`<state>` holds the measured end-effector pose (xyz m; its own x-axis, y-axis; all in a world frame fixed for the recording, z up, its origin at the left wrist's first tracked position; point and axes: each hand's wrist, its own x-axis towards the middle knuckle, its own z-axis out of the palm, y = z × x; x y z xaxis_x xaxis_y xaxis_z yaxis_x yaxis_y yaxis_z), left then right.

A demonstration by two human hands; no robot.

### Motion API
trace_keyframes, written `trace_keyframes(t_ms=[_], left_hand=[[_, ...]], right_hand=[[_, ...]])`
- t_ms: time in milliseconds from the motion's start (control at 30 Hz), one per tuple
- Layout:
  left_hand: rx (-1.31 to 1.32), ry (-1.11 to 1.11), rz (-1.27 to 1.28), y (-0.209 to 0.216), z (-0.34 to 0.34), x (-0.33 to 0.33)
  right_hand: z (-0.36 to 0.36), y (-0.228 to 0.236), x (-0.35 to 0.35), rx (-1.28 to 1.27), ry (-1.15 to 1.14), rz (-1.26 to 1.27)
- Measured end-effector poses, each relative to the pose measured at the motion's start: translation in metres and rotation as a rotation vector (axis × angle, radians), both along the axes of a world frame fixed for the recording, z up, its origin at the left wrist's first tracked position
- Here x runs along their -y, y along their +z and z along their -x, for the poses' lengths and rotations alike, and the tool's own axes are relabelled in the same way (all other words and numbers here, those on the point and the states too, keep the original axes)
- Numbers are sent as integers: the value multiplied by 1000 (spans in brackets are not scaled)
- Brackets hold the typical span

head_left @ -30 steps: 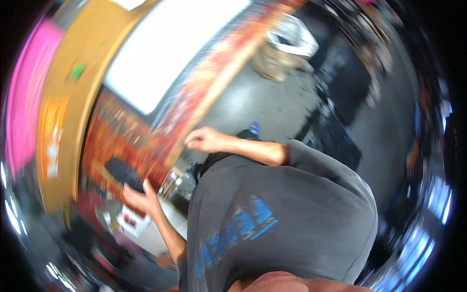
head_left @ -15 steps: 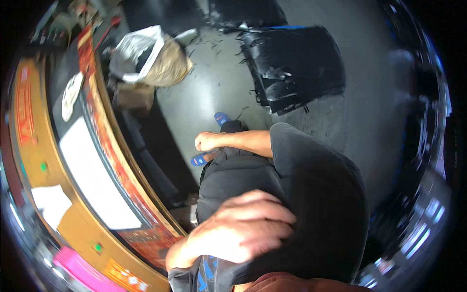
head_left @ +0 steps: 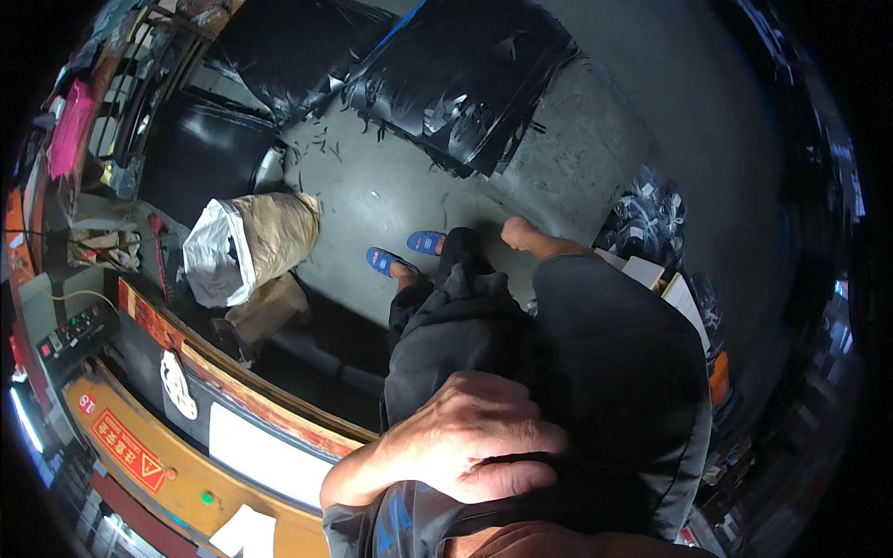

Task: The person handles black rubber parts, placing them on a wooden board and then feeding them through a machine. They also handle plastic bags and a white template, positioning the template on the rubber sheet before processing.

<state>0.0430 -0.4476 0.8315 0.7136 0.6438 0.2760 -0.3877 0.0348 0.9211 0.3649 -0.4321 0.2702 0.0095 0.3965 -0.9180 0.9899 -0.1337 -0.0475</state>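
Observation:
My left hand is bent across the front of my dark shirt. Its fingers are curled and close together, with the thumb below them. The fingertips are hidden against the dark cloth, so what they hold, if anything, does not show. Farther ahead, my right hand hangs low at the end of its forearm, above the grey floor. It is closed into a loose fist with nothing visible in it. Below are my feet in blue slippers.
A bench with a yellow edge and a white sheet runs along the left. Beyond it stand a white-lined sack and a control box. Black sheet stacks lie ahead. Clear plastic-wrapped bundles and boxes are at right.
The whole view has turned, bringing the bundles at right into sight. My right hand has swung rightward, away from the bench. My left hand stays at my shirt, its fingers more curled.

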Motion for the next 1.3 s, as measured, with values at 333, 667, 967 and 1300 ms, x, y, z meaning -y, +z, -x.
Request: trace_keyframes(t_ms=[333,667,967,1300], left_hand=[[159,3,-151,15,65,17],[200,-51,-224,11,124,10],[103,-95,-161,-2,137,-50],[-382,363,42,-22,206,-145]], right_hand=[[85,32,102,-258,-235,-72],[76,77,112,-201,-364,-63],[91,42,92,-325,-360,-15],[173,-147,-11,-513,-786,-258]])
